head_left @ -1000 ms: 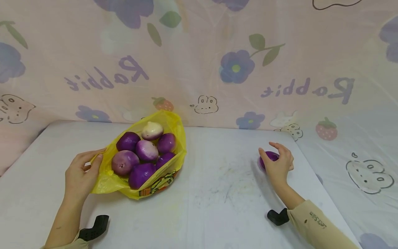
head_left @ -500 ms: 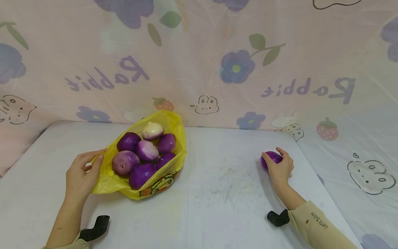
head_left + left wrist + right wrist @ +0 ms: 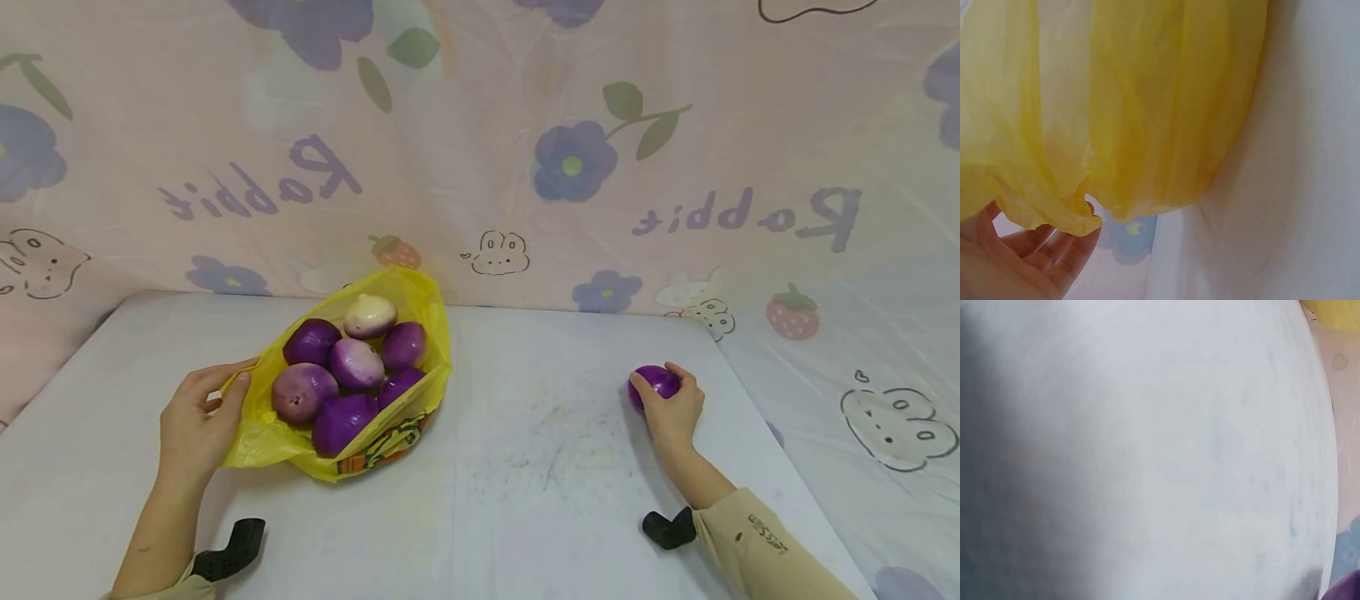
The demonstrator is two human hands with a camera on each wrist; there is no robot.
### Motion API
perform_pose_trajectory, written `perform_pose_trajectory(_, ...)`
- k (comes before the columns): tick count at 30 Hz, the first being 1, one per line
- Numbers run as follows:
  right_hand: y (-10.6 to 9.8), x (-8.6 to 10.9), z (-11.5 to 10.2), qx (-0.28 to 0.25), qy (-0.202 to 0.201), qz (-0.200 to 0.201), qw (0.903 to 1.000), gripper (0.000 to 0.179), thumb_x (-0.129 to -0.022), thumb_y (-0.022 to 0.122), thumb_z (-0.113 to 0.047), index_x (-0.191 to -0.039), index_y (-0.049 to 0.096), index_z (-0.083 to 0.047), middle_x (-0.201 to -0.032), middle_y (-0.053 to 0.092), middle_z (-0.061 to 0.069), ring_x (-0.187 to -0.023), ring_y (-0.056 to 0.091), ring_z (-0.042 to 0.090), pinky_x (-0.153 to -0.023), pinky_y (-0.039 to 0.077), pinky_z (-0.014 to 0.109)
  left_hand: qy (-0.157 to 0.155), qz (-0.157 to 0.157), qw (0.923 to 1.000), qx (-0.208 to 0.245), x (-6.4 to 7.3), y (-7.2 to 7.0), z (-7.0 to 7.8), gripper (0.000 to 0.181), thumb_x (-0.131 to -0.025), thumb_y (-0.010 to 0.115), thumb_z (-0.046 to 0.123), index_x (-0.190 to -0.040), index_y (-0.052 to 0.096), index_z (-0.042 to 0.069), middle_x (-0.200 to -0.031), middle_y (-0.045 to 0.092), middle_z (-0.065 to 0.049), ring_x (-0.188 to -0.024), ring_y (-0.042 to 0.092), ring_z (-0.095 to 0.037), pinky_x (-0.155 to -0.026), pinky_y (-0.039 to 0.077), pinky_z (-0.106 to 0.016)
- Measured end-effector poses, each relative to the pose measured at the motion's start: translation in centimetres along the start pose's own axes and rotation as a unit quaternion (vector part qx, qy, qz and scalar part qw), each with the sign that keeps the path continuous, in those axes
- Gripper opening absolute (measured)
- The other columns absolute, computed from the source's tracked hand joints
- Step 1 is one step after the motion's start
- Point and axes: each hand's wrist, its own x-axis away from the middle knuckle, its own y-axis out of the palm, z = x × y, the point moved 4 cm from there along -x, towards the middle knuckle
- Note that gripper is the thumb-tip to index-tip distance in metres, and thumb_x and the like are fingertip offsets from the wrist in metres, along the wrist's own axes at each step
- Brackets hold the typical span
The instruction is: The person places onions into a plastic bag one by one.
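In the head view, a yellow plastic bag (image 3: 258, 437) lies with its mouth spread wide, showing several purple onions (image 3: 345, 423) inside. One onion at the back of the bag, a pale-topped onion (image 3: 370, 315), is mostly white. My left hand (image 3: 197, 421) pinches the bag's left rim between thumb and fingers; the left wrist view shows the bag's side (image 3: 1141, 112) hanging in folds over the fingers. Far to the right, my right hand (image 3: 673, 421) grips a single purple onion (image 3: 662, 381) with thumb and fingers around its sides. Only a sliver of that onion (image 3: 1346, 589) enters the right wrist view.
A white tabletop (image 3: 517, 517) with faint dark smudges lies between the hands. Behind it hangs a pink curtain (image 3: 442, 142) printed with flowers, rabbits and strawberries, which also runs along the right edge. Black angled camera mounts (image 3: 238, 546) sit at both wrists.
The right hand's fingers were spread wider beside the onion and have come in around it, with the onion shifting slightly. The left hand and the bag have stayed in place.
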Motion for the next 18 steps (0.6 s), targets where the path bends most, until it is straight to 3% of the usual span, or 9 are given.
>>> perform_pose_trajectory(7, 0.1, -0.1, -0.4, -0.006, 0.000, -0.004, 1.0000, 0.065, -0.085, 0.070, -0.023, -0.138, 0.040, -0.002, -0.144, 0.028, 0.026, -0.136, 0.028, 0.041, -0.113, 0.026, 0.053, 0.003, 0.001, 1.0000, -0.005, 0.0, 0.0, 0.0, 0.029, -0.096, 0.054, 0.020, -0.117, 0.069, 0.007, -0.102, 0.047, 0.026, -0.093, 0.036, 0.018, -0.076, 0.034, -0.009)
perform_pose_trajectory(14, 0.5, -0.3, -1.4, -0.015, -0.008, -0.011, 0.9998, 0.065, -0.085, 0.070, -0.024, -0.140, 0.040, -0.004, -0.145, 0.029, 0.025, -0.137, 0.029, 0.040, -0.112, 0.027, 0.054, 0.000, -0.003, 0.9999, -0.017, 0.0, 0.1, 0.0, 0.029, -0.097, 0.053, 0.020, -0.118, 0.068, 0.008, -0.112, 0.056, 0.001, -0.094, 0.035, 0.016, -0.076, 0.035, -0.013)
perform_pose_trajectory(18, 0.7, -0.4, -2.0, -0.021, -0.006, -0.015, 0.9997, 0.066, -0.086, 0.069, -0.027, -0.141, 0.039, -0.006, -0.146, 0.028, 0.023, -0.137, 0.029, 0.039, -0.112, 0.027, 0.054, -0.003, -0.004, 0.9998, -0.019, 0.0, 0.1, 0.1, 0.029, -0.097, 0.053, 0.021, -0.119, 0.068, 0.008, -0.116, 0.057, -0.005, -0.095, 0.035, 0.015, -0.077, 0.035, -0.014)
